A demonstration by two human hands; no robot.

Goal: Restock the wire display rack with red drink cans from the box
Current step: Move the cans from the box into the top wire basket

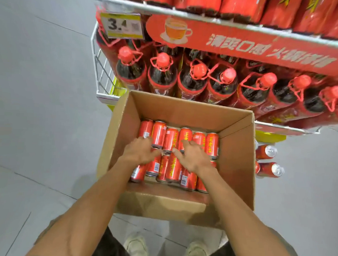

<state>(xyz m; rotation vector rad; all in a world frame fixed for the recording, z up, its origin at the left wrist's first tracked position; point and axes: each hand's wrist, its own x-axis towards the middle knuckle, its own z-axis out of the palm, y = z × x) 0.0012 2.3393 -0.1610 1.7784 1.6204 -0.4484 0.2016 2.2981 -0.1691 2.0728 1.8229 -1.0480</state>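
Note:
An open cardboard box (pixel 238 159) stands on the floor in front of the white wire display rack (pixel 101 73). Red drink cans (pixel 211 144) lie on their sides in two rows inside it. Both my hands reach down into the box. My left hand (pixel 140 150) lies over the near ends of the back-row cans at the left, thumb spread out to the right. My right hand (pixel 194 157) rests on cans in the middle, fingers stretched forward and thumb spread to the left. Neither hand has lifted a can.
The rack's middle shelf holds dark bottles with red caps (pixel 163 59) under a red banner (pixel 244 44) and a yellow price tag (pixel 123 26). Red packs fill the top shelf. Two cans (pixel 267 152) lie low beside the box at right. Grey floor tiles spread to the left.

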